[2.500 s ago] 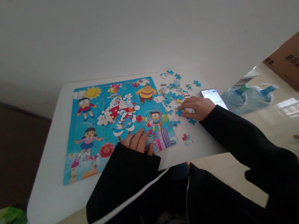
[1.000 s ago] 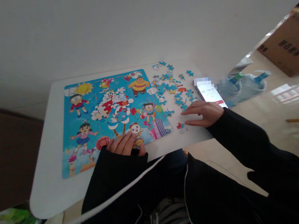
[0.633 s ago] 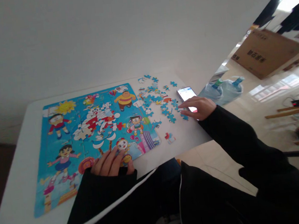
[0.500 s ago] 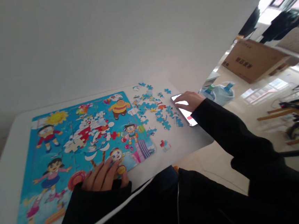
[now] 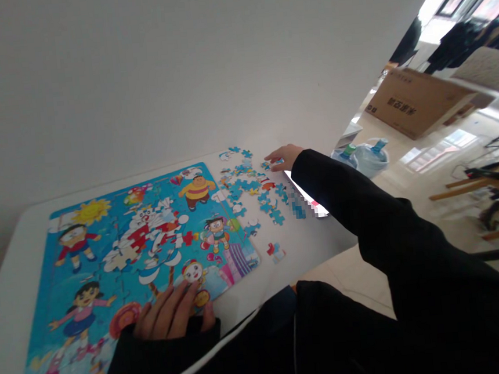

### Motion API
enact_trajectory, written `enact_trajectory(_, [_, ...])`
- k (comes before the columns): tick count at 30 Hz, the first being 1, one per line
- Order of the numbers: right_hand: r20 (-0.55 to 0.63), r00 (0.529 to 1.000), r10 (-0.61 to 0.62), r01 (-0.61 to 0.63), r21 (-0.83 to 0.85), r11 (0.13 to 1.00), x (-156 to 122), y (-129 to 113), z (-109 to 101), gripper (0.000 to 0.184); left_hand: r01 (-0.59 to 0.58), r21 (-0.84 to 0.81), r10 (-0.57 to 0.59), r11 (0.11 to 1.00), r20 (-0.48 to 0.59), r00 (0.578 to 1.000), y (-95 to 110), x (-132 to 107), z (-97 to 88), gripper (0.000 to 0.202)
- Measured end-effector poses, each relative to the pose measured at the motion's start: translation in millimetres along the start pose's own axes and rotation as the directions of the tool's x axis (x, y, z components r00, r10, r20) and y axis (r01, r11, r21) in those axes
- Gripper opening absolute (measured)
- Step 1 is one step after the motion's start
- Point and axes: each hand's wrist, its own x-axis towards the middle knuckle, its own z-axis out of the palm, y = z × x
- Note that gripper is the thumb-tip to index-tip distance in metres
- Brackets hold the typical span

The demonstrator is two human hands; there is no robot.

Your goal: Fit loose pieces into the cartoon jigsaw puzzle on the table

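A cartoon jigsaw puzzle (image 5: 127, 291), mostly covered with blue scenery and characters, lies on the white table. Flat on its lower edge rests my left hand (image 5: 167, 313), fingers stretched out and nothing visibly held. Loose puzzle pieces (image 5: 244, 184) are heaped to the right of the puzzle. My right hand (image 5: 286, 157) is over the upper right of that heap, fingers apart, close to a small blue piece (image 5: 266, 166); whether it touches the piece is unclear. Beneath my right forearm lies a phone (image 5: 303, 193) with a lit screen, partly covered by the sleeve.
A single red and pale blue piece (image 5: 275, 253) lies apart near the front edge of the table (image 5: 302, 243). A wall (image 5: 156, 73) rises right behind. On the floor to the right are water jugs (image 5: 371, 156), a cardboard box (image 5: 417, 102) and wooden legs (image 5: 485, 181).
My right hand has moved left and away from the phone screen to the loose pieces. My left hand stays on the puzzle. The view has shifted slightly.
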Motion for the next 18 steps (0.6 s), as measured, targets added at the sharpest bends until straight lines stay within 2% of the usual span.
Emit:
enact_trajectory(4, [0.027, 0.999, -0.044, 0.044, -0.024, 0.999, -13.6, 4.6, -3.1, 0.052, 0.014, -0.031, -0.013, 0.999, 0.038, 0.999, 1.5, 2.3, -2.5, 0.025])
enact_trajectory(8, [-0.059, 0.997, 0.056, -0.061, -0.097, 0.993, -47.9, 15.5, -1.4, 0.088, 0.034, -0.036, -0.032, 0.999, 0.036, 0.999, 1.8, 0.1, -3.0, 0.026])
enact_trajectory(11, [-0.112, 0.986, 0.121, -0.122, -0.009, 0.992, -76.6, 24.4, 13.8, 0.111, 0.048, -0.049, -0.046, 0.998, 0.04, 0.998, 3.4, -0.2, -3.0, 0.025])
enact_trajectory(14, [-0.163, 0.974, 0.156, -0.145, 0.078, 0.986, -95.9, 30.1, 33.5, 0.115, 0.063, -0.034, -0.062, 0.997, 0.043, 0.997, 5.8, 2.1, -3.6, 0.024])
enact_trajectory(18, [-0.311, 0.93, 0.194, -0.153, 0.152, 0.976, -106.0, 34.9, 47.8, 0.113, 0.047, 0.002, -0.047, 0.999, 0.018, 0.999, 4.4, 3.8, -3.6, 0.024])
